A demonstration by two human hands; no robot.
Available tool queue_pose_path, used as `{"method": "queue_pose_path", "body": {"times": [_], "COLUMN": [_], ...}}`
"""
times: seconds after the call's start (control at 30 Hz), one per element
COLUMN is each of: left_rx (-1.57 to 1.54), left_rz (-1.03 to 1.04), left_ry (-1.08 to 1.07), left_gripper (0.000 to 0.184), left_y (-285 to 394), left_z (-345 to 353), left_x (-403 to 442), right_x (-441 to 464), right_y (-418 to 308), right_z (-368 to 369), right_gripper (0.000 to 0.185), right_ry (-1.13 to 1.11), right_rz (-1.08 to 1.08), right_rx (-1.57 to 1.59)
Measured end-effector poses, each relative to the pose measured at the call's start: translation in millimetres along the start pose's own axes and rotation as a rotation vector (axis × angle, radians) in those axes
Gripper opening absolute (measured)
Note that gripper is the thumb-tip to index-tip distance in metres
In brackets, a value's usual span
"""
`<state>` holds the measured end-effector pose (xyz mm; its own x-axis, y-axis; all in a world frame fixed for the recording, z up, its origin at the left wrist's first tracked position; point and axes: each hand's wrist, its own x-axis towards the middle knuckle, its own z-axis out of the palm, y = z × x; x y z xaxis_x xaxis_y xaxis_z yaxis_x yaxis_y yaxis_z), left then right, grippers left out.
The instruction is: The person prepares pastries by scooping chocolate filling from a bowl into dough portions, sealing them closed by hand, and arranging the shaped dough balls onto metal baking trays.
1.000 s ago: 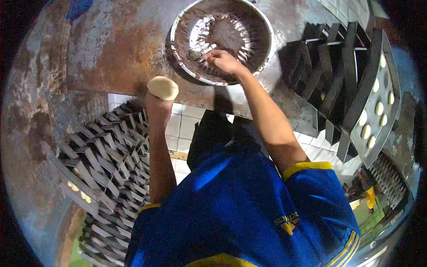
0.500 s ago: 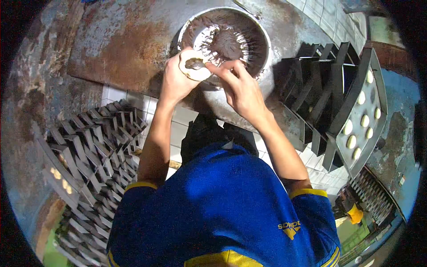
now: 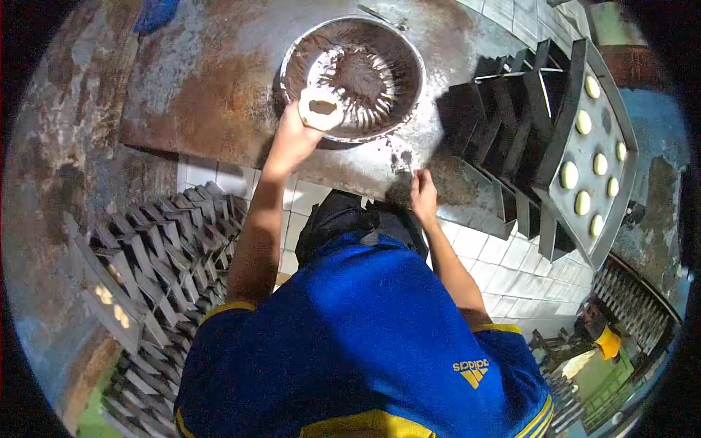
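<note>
A round, pale disc of dough (image 3: 332, 118) with a dark brown patch of paste in its middle rests in my left hand (image 3: 293, 140), over the near-left rim of a wide bowl. Thick brown paste coats the inside of this metal bowl (image 3: 398, 124). My right hand (image 3: 423, 196) is at the table's front edge, right of and below the bowl. Its fingers are closed round a thin utensil, whose tip lies near dark smears on the table.
Stacked metal trays (image 3: 544, 157) stand at the right, the outermost with several pale dough rounds (image 3: 569, 175). More stacked trays (image 3: 157, 255) are at the lower left. A blue cloth (image 3: 155, 14) lies on the rusty table (image 3: 212, 95) at the back left.
My right hand has moved from the dough disc down and right to the table's front edge. The paste now sits on the disc, which my left hand still holds near the bowl's rim.
</note>
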<state>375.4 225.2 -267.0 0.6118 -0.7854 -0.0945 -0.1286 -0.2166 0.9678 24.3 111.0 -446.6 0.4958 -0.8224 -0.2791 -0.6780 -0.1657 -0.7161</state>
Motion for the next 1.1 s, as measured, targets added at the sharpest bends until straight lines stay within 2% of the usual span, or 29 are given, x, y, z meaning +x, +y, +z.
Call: {"method": "queue_pose_path", "body": {"times": [0.03,0.1,0.17,0.23,0.3,0.33,0.37,0.4,0.43,0.5,0.53,0.57,0.63,0.67,0.77,0.8,0.83,0.9,0.97,1.03,1.07,1.1], "left_rx": [0.027,0.051,0.028,-0.004,0.010,0.006,0.025,0.032,0.039,0.008,-0.025,-0.025,-0.404,-0.410,-0.451,-0.432,-0.432,-0.557,-0.537,-0.600,-0.601,-0.661], "left_rz": [0.007,0.025,0.039,0.050,0.082,0.063,-0.067,-0.051,-0.035,0.001,0.029,0.036,-0.058,-0.080,-0.075,-0.170,-0.167,-0.085,-0.068,-0.088,-0.086,-0.138], "left_ry": [-0.033,-0.124,-0.173,-0.242,-0.402,-0.446,-0.584,-0.633,-0.678,-0.670,-0.664,-0.660,-0.683,-0.692,-0.573,-0.500,-0.501,-0.370,-0.358,-0.399,-0.400,-0.396], "left_gripper": [0.027,0.026,0.026,0.026,0.027,0.027,0.042,0.045,0.048,0.046,0.043,0.043,0.050,0.049,0.039,0.034,0.034,0.033,0.032,0.031,0.031,0.033], "left_y": [8.3,22.5,34.2,45.8,60.5,74.6,79.6,82.2,85.2,97.7,104.8,109.9,117.3,114.7,109.2,107.9,107.0,107.7,114.4,117.5,121.8,128.0], "left_z": [3.7,10.2,16.9,26.7,34.1,38.5,38.3,40.4,40.9,34.9,31.6,29.5,25.9,21.4,25.4,27.6,30.5,37.5,41.0,41.1,39.0,35.2], "left_x": [-3.1,-6.7,-7.0,-9.7,-6.3,-8.1,-4.9,-5.0,-5.6,-8.9,-12.0,-16.7,-29.2,-32.9,-35.1,-35.6,-36.9,-39.5,-41.4,-40.2,-39.4,-39.3], "right_x": [3.7,9.8,33.6,30.6,20.6,19.8,20.5,19.7,19.0,18.1,17.0,16.4,14.1,10.9,6.5,10.1,4.8,-10.1,-12.4,-3.3,2.6,2.7], "right_y": [42.7,-13.3,-59.4,-183.8,-255.4,-272.6,-284.2,-292.0,-297.2,-304.6,-305.9,-302.7,-294.9,-294.3,-299.0,-297.4,-305.8,-328.9,-336.3,-341.5,-341.2,-341.4], "right_z": [7.0,-29.8,-46.7,-98.9,-124.4,-132.4,-138.4,-143.0,-150.2,-160.8,-163.1,-162.7,-160.2,-161.6,-157.3,-161.3,-166.6,-179.9,-176.9,-177.4,-173.2,-174.8], "right_gripper": [0.031,0.039,0.054,0.073,0.084,0.088,0.092,0.081,0.081,0.061,0.047,0.047,0.038,0.029,0.025,0.040,0.040,0.063,0.078,0.072,0.059,0.059], "right_ry": [-0.073,-0.245,-0.021,-0.220,-0.196,-0.188,-0.184,-0.189,-0.180,-0.362,-0.332,-0.331,-0.388,-0.384,-0.280,-0.311,-0.308,-0.220,-0.140,-0.151,-0.083,-0.083], "right_rz": [0.030,0.082,-0.385,-0.461,-0.737,-0.823,-0.907,-0.904,-0.907,-0.762,-0.747,-0.753,-0.548,-0.493,-0.485,-0.587,-0.588,-0.639,-0.778,-1.018,-1.063,-1.063], "right_rx": [-0.125,-0.234,-0.191,0.169,0.224,0.142,0.058,0.062,0.056,0.170,0.197,0.193,0.441,0.505,0.481,0.390,0.389,0.203,0.110,-0.173,-0.056,-0.057]}}
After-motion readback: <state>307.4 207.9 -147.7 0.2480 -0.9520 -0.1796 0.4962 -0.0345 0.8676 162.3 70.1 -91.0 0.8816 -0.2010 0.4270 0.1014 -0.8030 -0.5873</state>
